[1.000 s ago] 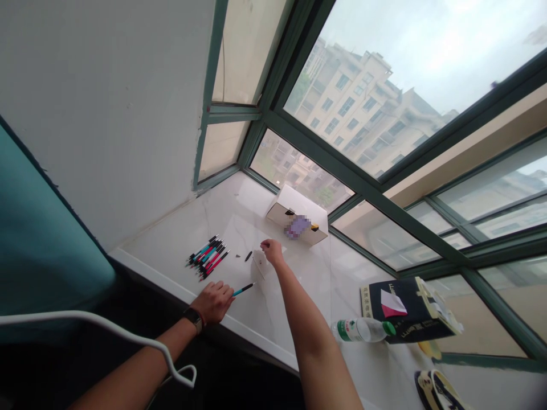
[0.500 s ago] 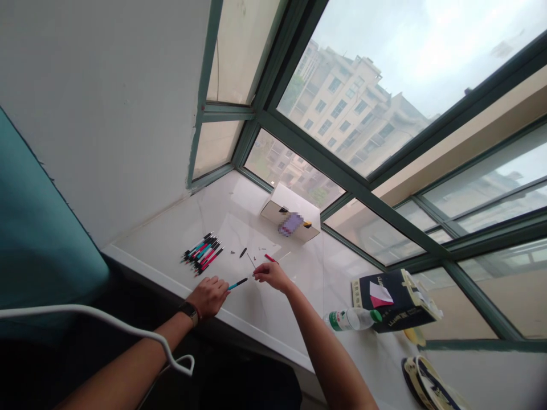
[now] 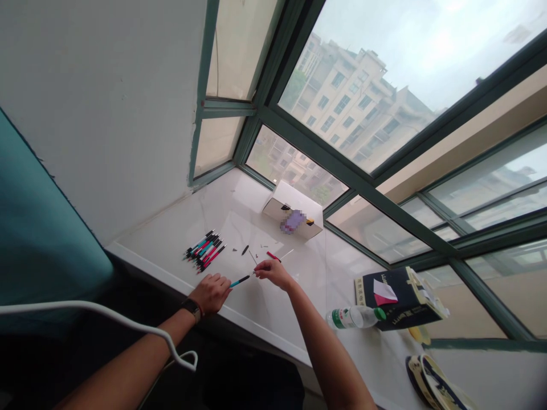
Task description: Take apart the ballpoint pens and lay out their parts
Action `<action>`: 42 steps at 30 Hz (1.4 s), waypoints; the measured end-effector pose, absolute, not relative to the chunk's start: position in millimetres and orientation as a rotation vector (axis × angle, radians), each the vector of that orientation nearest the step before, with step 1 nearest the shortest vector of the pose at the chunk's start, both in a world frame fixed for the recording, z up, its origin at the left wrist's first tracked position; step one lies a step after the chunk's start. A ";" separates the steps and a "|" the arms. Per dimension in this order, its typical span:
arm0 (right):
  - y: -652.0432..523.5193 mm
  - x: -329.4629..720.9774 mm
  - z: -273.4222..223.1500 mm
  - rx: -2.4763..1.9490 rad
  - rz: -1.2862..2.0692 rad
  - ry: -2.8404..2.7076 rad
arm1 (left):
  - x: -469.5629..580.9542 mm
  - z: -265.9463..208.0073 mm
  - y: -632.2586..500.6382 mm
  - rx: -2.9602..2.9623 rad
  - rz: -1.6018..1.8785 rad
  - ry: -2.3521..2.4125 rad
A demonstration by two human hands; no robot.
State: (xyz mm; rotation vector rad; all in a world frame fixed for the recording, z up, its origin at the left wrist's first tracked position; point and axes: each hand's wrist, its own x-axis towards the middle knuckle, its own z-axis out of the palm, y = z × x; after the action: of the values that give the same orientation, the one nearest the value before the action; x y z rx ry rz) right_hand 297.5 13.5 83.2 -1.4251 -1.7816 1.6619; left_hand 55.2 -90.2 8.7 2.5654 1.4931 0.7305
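Observation:
My left hand point(image 3: 212, 294) is closed around a blue pen with a black grip point(image 3: 240, 281), near the front edge of the white counter. The pen's front end points right, toward my right hand point(image 3: 274, 274). The fingertips of that hand pinch a small silvery pen tip point(image 3: 254, 273) at the pen's end; whether it touches the barrel is too small to tell. A red pen part point(image 3: 273, 257) lies just beyond my right hand. Around it are a black pen piece point(image 3: 245, 249), a thin rod point(image 3: 253, 258) and several tiny bits.
Left of my hands lies a pile of pens point(image 3: 205, 250). A white box point(image 3: 294, 210) stands by the window. To the right are a plastic bottle with a green cap point(image 3: 352, 317), a dark paper bag point(image 3: 395, 302) and a round item point(image 3: 436, 381). A white cable point(image 3: 106, 310) crosses the lower left.
The view has shifted slightly. My right hand has tilted a little, and a thin pale rod beyond the red part now shows. Both hands keep their grip near the blue pen's end.

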 end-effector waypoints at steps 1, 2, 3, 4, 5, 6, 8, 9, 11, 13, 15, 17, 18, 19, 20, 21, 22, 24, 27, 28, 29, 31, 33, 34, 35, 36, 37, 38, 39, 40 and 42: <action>13.6 297.7 82.5 -1.426 1.664 -1.782 | 55.2 8.6 -90.0 2.566 0.733 1.495; 13.5 297.9 81.7 -1.430 1.667 -1.781 | 55.2 8.5 -89.7 2.566 0.737 1.497; 13.1 297.8 81.1 -1.433 1.673 -1.782 | 55.2 8.4 -89.5 2.565 0.741 1.497; 12.5 297.5 80.5 -1.434 1.679 -1.785 | 55.1 8.4 -89.4 2.565 0.742 1.496; 11.6 296.9 80.0 -1.431 1.687 -1.790 | 55.0 8.4 -89.3 2.566 0.741 1.494; 10.6 296.0 79.8 -1.427 1.695 -1.795 | 54.8 8.5 -89.3 2.567 0.737 1.493; 8.5 293.7 79.7 -1.413 1.705 -1.796 | 54.5 8.7 -89.4 2.572 0.730 1.492; 7.7 292.5 79.8 -1.407 1.707 -1.792 | 54.4 8.8 -89.5 2.572 0.732 1.493; 6.7 290.4 80.2 -1.402 1.707 -1.780 | 54.3 9.0 -89.4 2.569 0.745 1.492; 6.4 289.4 80.4 -1.411 1.697 -1.774 | 54.5 9.0 -89.3 2.566 0.758 1.488; 6.4 289.3 79.8 -1.431 1.681 -1.776 | 54.8 9.1 -89.1 2.564 0.762 1.486; 6.4 289.7 78.7 -1.441 1.665 -1.797 | 54.9 9.3 -89.1 2.564 0.758 1.486; 6.3 289.9 77.9 -1.440 1.657 -1.815 | 54.8 9.5 -89.3 2.565 0.754 1.485; 6.2 289.9 77.0 -1.439 1.648 -1.834 | 54.8 9.6 -89.4 2.568 0.749 1.484; 6.1 289.9 76.1 -1.436 1.641 -1.851 | 54.7 9.8 -89.6 2.570 0.745 1.484; 6.1 289.8 75.2 -1.434 1.635 -1.863 | 54.5 10.0 -89.7 2.572 0.742 1.484; 6.1 289.6 74.4 -1.432 1.629 -1.869 | 54.4 10.2 -89.9 2.573 0.742 1.484; 6.5 289.2 72.9 -1.431 1.623 -1.876 | 54.3 10.5 -90.1 2.568 0.749 1.484; 7.5 288.9 72.1 -1.437 1.600 -1.906 | 54.1 10.7 -90.1 2.561 0.760 1.485; 7.8 288.8 72.2 -1.439 1.584 -1.924 | 54.1 10.7 -90.0 2.561 0.760 1.488; 8.1 288.7 72.4 -1.442 1.565 -1.944 | 54.1 10.5 -89.9 2.561 0.759 1.490; 8.6 288.1 72.9 -1.443 1.524 -1.989 | 54.2 9.9 -89.6 2.563 0.755 1.491; 8.6 287.1 73.2 -1.435 1.491 -2.039 | 54.4 9.2 -89.4 2.559 0.759 1.490; 8.4 286.4 73.2 -1.426 1.479 -2.066 | 54.5 8.9 -89.3 2.554 0.765 1.488; 8.1 285.5 73.2 -1.416 1.467 -2.095 | 54.6 8.7 -89.3 2.549 0.773 1.487; 7.5 284.4 73.1 -1.412 1.453 -2.123 | 54.7 8.6 -89.3 2.543 0.782 1.487; 6.8 283.1 73.0 -1.418 1.436 -2.150 | 54.8 8.6 -89.4 2.537 0.789 1.488; 6.0 281.7 72.9 -1.435 1.417 -2.174 | 54.9 8.8 -89.4 2.534 0.792 1.491; 5.1 280.1 72.8 -1.461 1.399 -2.196 | 54.9 9.1 -89.5 2.533 0.790 1.494; 4.1 278.4 72.9 -1.486 1.383 -2.218 | 54.9 9.5 -89.6 2.535 0.783 1.497; 2.1 274.9 73.4 -1.523 1.348 -2.263 | 54.8 10.2 -89.6 2.544 0.764 1.499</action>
State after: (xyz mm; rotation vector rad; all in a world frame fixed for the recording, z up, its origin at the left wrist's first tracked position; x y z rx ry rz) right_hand 274.9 2.1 73.4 -1.5231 -2.2629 1.3476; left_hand 54.8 -89.6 10.2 2.5437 1.4994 0.7645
